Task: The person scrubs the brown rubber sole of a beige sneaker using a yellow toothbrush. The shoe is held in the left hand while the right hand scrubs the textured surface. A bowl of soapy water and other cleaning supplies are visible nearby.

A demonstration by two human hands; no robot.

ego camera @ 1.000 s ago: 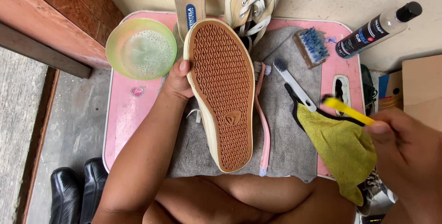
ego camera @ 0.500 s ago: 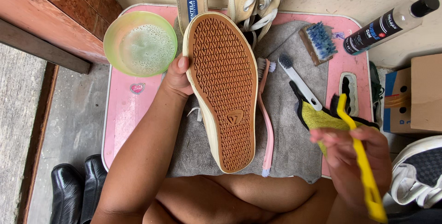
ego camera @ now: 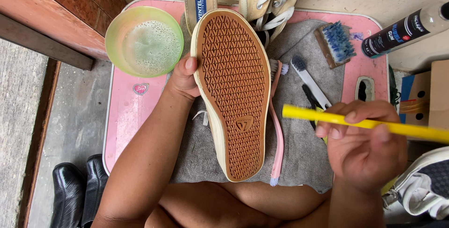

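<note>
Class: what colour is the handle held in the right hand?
Yellow handle, right hand; head view.

Left hand: bare, no glove, no ring or watch visible. Thumb nail short, plain, no polish. Left forearm bare up to elbow, no sleeve in view, no bracelet. Right hand: also bare, no ring seen; nails short and unpainted (two fingertips partly blurred). Right wrist bare, no band. Near edge of view: bare legs, no trouser cloth visible there.
</note>
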